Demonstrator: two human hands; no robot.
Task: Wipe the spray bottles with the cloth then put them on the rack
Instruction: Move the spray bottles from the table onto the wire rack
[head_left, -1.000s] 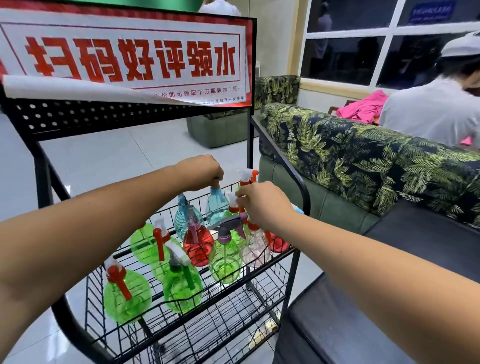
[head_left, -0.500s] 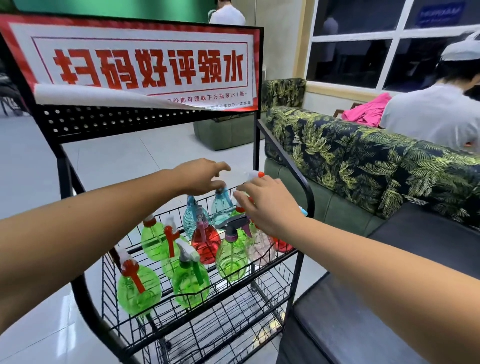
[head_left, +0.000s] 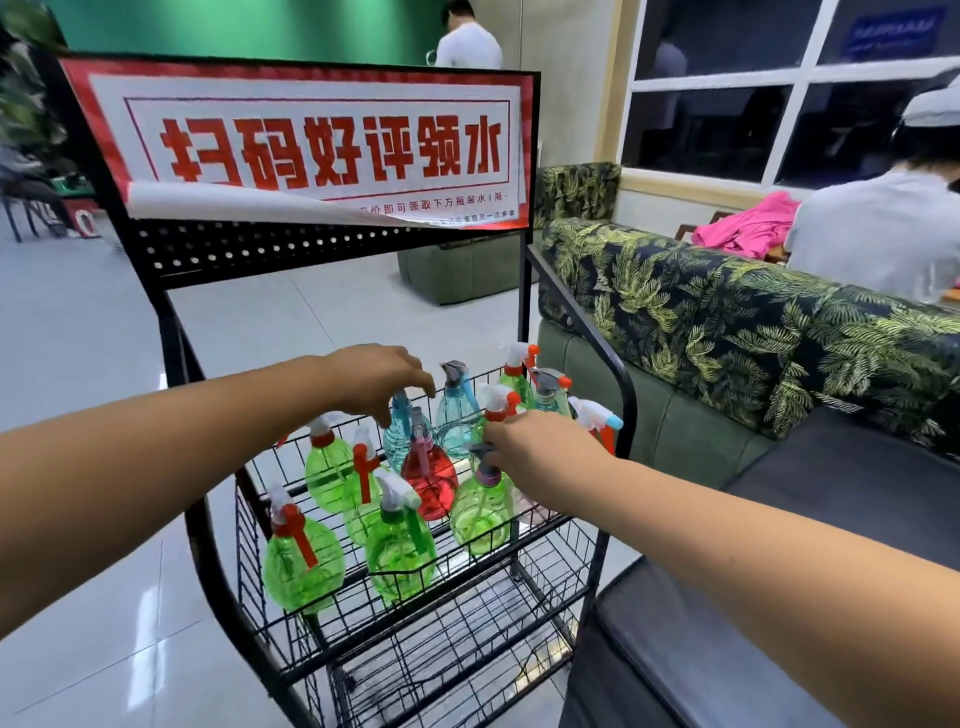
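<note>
Bottles (head_left: 301, 564) stand in the top basket of the rack (head_left: 199, 519); right hand (head_left: 527, 449) pinches the grey top of a green bottle (head_left: 480, 517); left hand (head_left: 376, 376) hangs over a blue bottle (head_left: 396, 440), fingers bent down; cannot tell if it holds it.

A leaf-patterned sofa (head_left: 727, 332) is seen at the right; a person in grey (head_left: 872, 239) is seated behind it; a green ottoman (head_left: 457, 273) is placed on the tiled floor (head_left: 78, 353).
</note>
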